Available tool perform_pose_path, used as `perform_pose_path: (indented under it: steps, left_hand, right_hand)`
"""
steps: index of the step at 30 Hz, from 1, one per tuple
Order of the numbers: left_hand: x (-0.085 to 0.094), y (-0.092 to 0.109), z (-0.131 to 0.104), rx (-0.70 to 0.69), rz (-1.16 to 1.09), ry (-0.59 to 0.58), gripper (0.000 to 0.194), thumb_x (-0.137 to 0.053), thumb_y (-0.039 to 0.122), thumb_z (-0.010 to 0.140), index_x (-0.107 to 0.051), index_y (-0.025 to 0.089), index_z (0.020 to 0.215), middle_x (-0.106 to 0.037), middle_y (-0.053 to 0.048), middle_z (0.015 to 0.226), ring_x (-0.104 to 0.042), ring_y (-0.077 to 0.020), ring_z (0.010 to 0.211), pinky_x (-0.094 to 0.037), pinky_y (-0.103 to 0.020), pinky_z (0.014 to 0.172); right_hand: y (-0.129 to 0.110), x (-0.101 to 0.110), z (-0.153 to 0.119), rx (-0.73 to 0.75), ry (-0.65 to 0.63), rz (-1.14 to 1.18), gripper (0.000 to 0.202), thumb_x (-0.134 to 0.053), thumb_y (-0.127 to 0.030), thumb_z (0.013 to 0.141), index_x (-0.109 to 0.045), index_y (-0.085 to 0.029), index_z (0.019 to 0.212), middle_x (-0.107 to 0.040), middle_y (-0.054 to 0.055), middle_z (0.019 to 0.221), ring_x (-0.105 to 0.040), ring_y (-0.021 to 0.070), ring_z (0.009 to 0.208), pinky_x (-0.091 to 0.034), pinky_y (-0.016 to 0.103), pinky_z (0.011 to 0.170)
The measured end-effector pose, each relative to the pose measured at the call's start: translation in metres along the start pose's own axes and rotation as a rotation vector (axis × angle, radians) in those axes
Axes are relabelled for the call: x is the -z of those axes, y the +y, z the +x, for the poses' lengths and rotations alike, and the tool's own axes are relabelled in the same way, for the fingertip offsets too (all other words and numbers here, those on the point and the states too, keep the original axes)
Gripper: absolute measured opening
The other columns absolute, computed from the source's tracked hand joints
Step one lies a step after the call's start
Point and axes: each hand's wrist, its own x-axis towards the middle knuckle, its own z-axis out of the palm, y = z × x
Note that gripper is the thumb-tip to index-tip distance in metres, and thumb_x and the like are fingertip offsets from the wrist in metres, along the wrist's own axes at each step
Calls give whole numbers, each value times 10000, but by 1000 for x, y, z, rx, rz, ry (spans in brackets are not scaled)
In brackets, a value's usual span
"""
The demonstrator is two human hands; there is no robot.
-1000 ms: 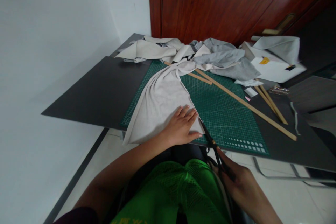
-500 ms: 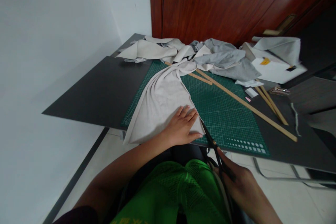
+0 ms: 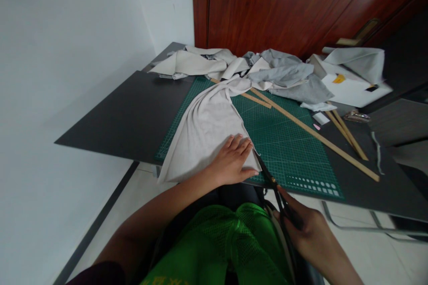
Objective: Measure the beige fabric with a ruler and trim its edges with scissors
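Observation:
A light beige piece of fabric [image 3: 207, 129] spreads over the green cutting mat [image 3: 281, 142], its far end gathered into folds. My left hand [image 3: 234, 160] lies flat on its near right corner, fingers stretched out and pressing it down. In my right hand [image 3: 306, 227] is a pair of black scissors [image 3: 276, 187], gripped by the handles below the table edge. The blades point up and left and meet the fabric's right edge beside my left fingers. How far the blades are apart cannot be made out.
Crumpled beige and grey cloth [image 3: 284, 71] lies along the back near the door. A long wooden strip [image 3: 314, 131] crosses the mat, with shorter wooden strips [image 3: 347, 136] to the right. A white box [image 3: 354, 87] stands at the back right. A wall [image 3: 83, 53] borders the left.
My right hand and the scissor handles have shifted very slightly to the right. My left hand and the fabric stay in place.

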Motion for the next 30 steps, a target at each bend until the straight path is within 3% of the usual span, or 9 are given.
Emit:
perform_pose_path:
  steps: [5,14,20,26,30]
  left_hand:
    - [-1,0,0,12,9,4,932,-406,785,1011,-363,89,1629,-349,-150,1729,-218,-351,1639,-125,-481,1344]
    - [-1,0,0,6,10,15,904,-395,779,1016,-384,109,1623,-372,-142,1720,-245,-349,1629,-131,-493,1338]
    - [-1,0,0,12,0,6,907,-414,770,1018,-384,93,1621,-377,-146,1716,-247,-354,1623,-118,-491,1339]
    - [7,-9,6,-29,-43,22,969,-473,859,941,-467,112,1559,-492,-146,1630,-373,-339,1537,-243,-454,1295]
    - [7,-11,8,-36,-58,78,902,-339,849,989,-517,137,1513,-541,-137,1571,-439,-323,1469,-301,-441,1250]
  right_hand:
    - [-3,-1,6,9,18,-51,735,-545,-465,937,-587,-8,1511,-832,99,802,-782,269,711,-619,314,653]
    - [4,-8,8,12,32,6,674,-563,-444,938,-623,-62,1491,-858,135,1092,-824,270,889,-645,317,791]
    - [6,-9,7,-1,18,79,673,-586,-448,941,-612,-79,1503,-766,154,1325,-794,316,1124,-635,378,943]
    - [7,-11,6,-6,27,112,659,-603,-445,938,-628,-82,1488,-733,158,1372,-739,348,1236,-582,444,1058]
    - [7,-11,7,-14,6,145,665,-598,-443,951,-605,-81,1508,-728,160,1379,-739,350,1236,-588,459,1054]
